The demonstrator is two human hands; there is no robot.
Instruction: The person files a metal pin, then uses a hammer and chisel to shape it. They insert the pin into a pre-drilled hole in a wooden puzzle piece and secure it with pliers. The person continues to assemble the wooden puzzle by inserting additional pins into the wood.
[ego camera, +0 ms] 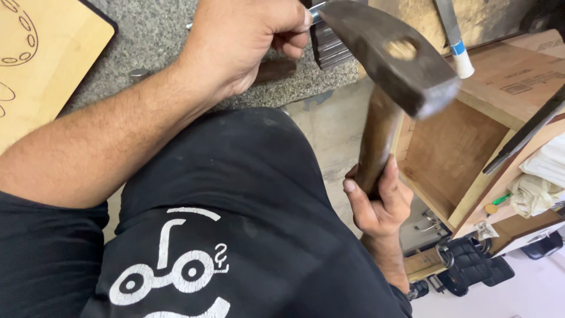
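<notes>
My right hand (pixel 379 203) grips the brown wooden handle of a hammer (pixel 388 56), whose dark steel head is raised at the top centre, slightly blurred. My left hand (pixel 247 41) is closed around a thin metal rod or tool (pixel 315 12) resting on the speckled granite worktop (pixel 147 35). The hammer head hangs just right of my left hand. A stack of thin metal strips (pixel 329 50) lies beside my left fingers.
A light wooden board with drawn oval outlines (pixel 41 53) lies at the left. An open wooden box or drawer (pixel 459 153) stands at the right, with white cloth (pixel 538 188) and dark items below. My black shirt fills the lower frame.
</notes>
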